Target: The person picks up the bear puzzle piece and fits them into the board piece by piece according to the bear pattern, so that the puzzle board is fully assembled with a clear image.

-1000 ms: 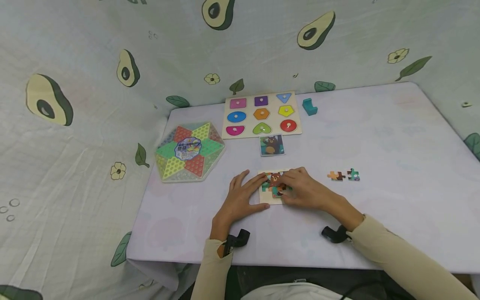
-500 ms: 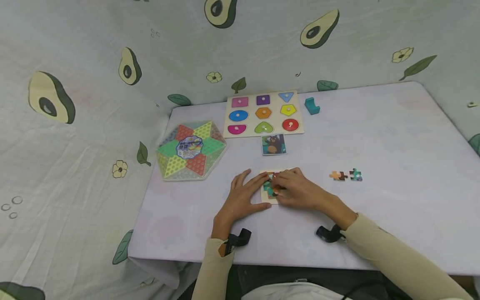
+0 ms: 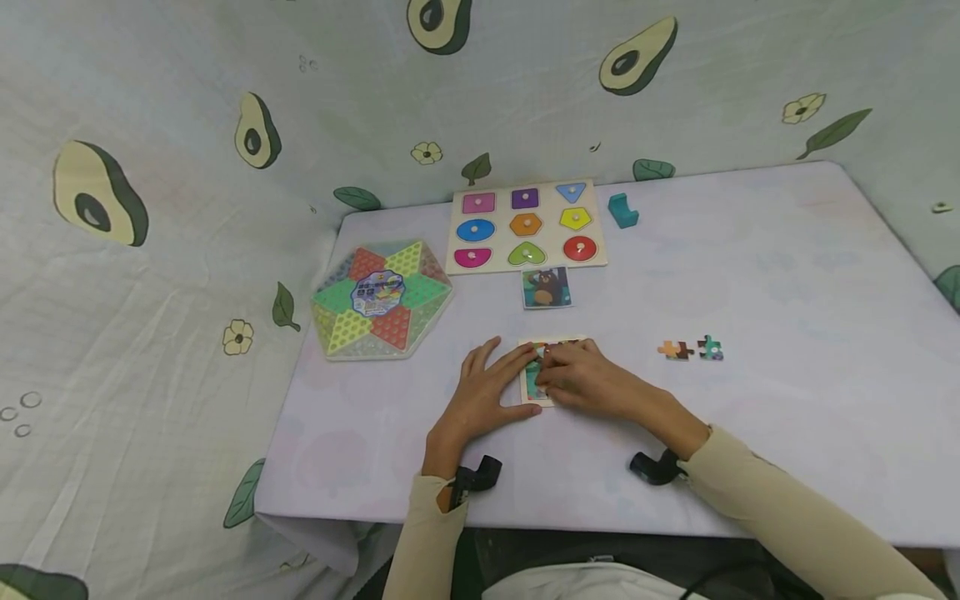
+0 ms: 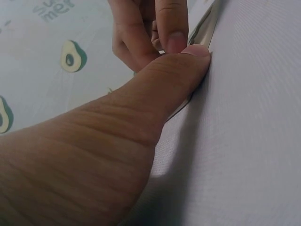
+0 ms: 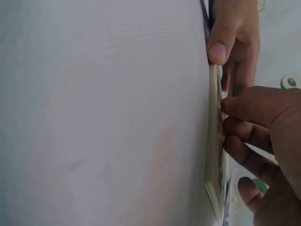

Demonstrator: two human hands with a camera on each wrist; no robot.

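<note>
A small wooden jigsaw board (image 3: 528,395) lies on the table, green pieces showing between the hands. My left hand (image 3: 483,393) rests at the board's left side, fingers fairly straight and spread, thumb at the near corner. Over the middle and right of the board, my right hand (image 3: 592,381) pinches a puzzle piece with bent fingers, close on the board's face. Most of that piece is hidden by the fingers. In the right wrist view the board (image 5: 214,150) shows edge-on, with the right thumb and fingertips at its picture side.
To the right lie loose jigsaw pieces (image 3: 677,351). Behind the board are a bear picture card (image 3: 547,288) and a wooden shape puzzle (image 3: 491,267), with a teal block (image 3: 622,211) beside it. A hexagonal Chinese checkers board (image 3: 382,298) sits at left.
My right hand has slid a little left across the jigsaw board, covering the bear picture and the piece that showed under its fingers. The left hand stays in place.
</note>
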